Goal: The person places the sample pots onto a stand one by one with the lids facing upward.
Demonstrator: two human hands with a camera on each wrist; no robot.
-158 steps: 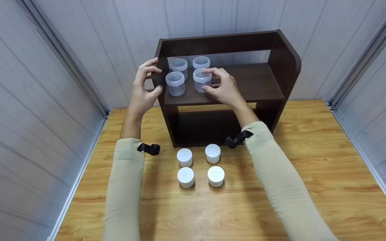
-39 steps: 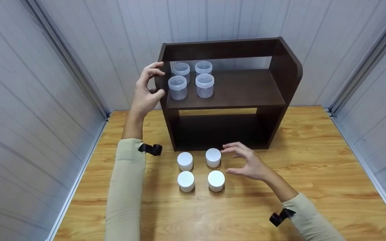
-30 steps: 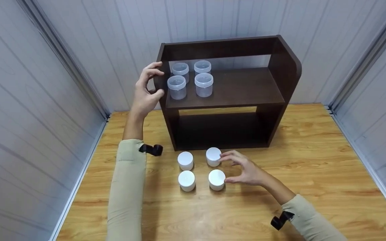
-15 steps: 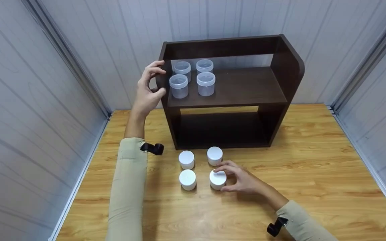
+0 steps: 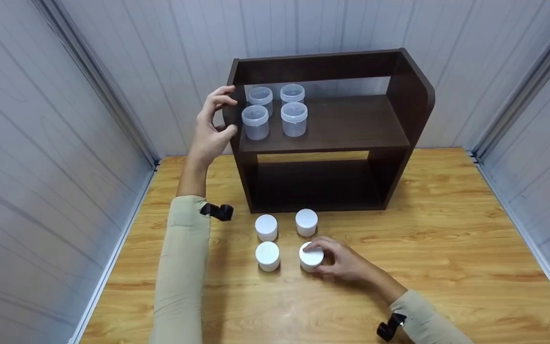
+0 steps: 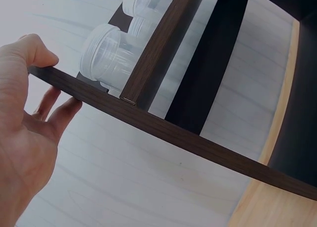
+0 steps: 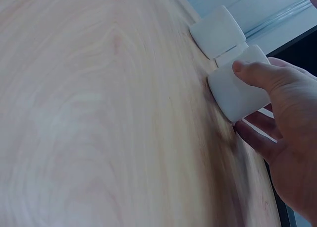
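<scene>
White jar (image 5: 311, 257) (right fingers (image 5: 323, 244) grasping it) sits on wooden table (image 5: 447, 248) between grey panelled walls (image 5: 55, 119).

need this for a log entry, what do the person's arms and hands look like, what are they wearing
Both hands are bare: no gloves, rings or markings show on the left hand or the right hand. Each arm wears a long, close-fitting beige sleeve ending short of the wrist. A small black clip-like mount sits at the left cuff, and a matching one at the right cuff.
</scene>
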